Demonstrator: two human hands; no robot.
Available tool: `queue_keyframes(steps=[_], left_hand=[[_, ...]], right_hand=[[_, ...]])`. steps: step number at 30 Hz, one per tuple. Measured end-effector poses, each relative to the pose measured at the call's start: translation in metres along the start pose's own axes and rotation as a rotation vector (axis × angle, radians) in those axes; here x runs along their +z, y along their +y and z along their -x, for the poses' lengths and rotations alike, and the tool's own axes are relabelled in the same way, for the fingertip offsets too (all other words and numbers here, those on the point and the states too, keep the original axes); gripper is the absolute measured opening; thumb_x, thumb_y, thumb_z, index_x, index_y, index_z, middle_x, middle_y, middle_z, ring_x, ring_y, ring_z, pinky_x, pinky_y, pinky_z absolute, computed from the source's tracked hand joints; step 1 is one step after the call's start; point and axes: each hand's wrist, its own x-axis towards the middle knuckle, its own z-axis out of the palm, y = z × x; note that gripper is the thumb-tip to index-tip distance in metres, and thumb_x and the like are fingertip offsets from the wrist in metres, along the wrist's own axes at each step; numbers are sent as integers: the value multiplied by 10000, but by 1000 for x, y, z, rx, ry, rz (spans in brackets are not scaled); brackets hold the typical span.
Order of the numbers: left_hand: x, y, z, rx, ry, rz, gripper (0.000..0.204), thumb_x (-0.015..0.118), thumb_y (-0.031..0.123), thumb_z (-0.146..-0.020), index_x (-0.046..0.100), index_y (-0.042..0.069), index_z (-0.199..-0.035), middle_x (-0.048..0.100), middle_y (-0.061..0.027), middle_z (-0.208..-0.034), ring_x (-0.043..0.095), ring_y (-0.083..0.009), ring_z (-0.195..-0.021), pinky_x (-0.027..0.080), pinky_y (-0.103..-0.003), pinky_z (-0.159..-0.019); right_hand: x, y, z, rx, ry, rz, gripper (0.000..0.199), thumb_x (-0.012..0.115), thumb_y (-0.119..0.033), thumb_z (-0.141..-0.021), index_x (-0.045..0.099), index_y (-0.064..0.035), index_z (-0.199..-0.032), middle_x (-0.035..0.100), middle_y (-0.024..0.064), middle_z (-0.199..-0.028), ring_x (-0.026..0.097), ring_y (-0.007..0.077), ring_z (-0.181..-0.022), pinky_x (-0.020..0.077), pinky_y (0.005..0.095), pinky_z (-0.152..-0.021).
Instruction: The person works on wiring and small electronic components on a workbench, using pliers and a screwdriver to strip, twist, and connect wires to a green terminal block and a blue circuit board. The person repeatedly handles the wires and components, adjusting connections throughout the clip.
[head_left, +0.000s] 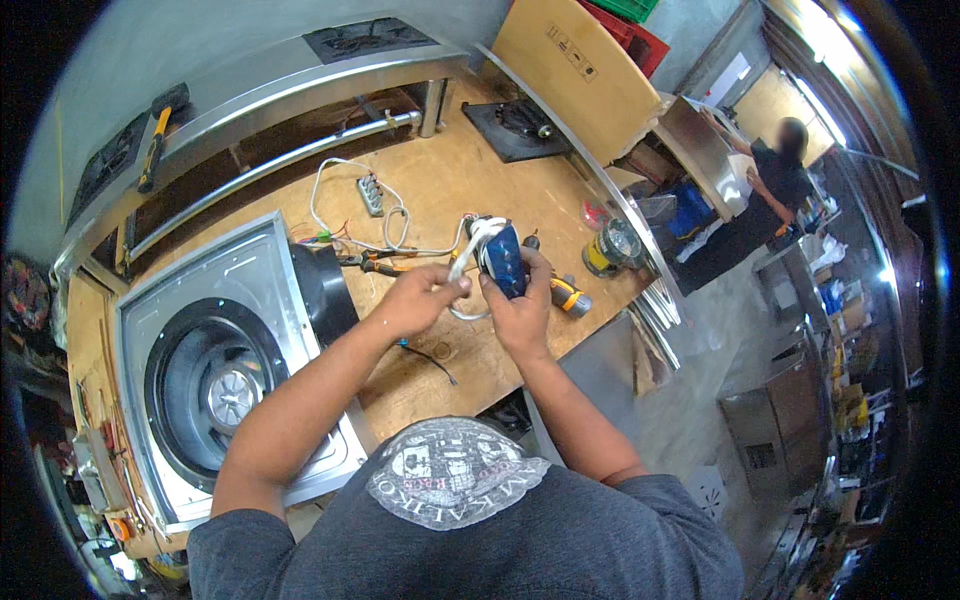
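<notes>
Over the wooden bench, my right hand point(523, 312) grips a blue block-shaped device point(507, 258) that looks like a socket block. A white cord point(484, 229) is looped against its left side. My left hand point(424, 301) is closed, thumb against fingers, on part of that cord just left of the device. Under and beyond my hands lie orange-and-black pliers point(382, 268). A yellow-and-black hand tool point(570, 297), perhaps a flashlight or driver, rests right of my right hand.
A metal panel with a round black-rimmed drum point(218, 392) stands at the left. A grey power strip point(370, 195) with a white cord lies farther back. A clear-and-yellow tub point(612, 248) sits near the right edge. Another person point(783, 165) works at the far right.
</notes>
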Motion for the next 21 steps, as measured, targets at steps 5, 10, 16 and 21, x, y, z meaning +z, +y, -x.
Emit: queue_keyframes(steps=[5,10,16,21], left_hand=[[-10,1,-5,-86,309,-35,413,563,386,-975,672,-11,-945,672,-150,-782,655,-250,-736,489,-389,-707],[-20,10,-3,-85,322,-245,360,594,361,-953,664,15,-1023,685,-212,-872,672,-353,-858,497,-434,-767],[-16,-2,-2,-6,142,-437,349,622,348,-925,681,46,-1090,705,-205,-907,686,-348,-857,511,-460,-792],[-12,1,7,-111,-369,-720,366,648,388,-892,712,81,-1079,701,-193,-915,672,-346,-888,513,-430,-795]], right_hand=[[-34,35,-28,185,-377,107,617,773,-135,-743,523,-11,-1294,614,202,-1181,601,302,-1121,464,375,-967],[-71,32,-38,440,-685,-280,593,740,-107,-781,510,-40,-1323,623,119,-1167,607,243,-1104,490,377,-932],[-73,32,-26,547,-329,-1123,487,648,-113,-900,463,-84,-1350,622,59,-1147,626,199,-1026,535,393,-869],[-68,40,-39,392,184,-1003,306,571,-239,-991,501,-72,-1237,644,59,-1032,643,217,-925,556,408,-825]])
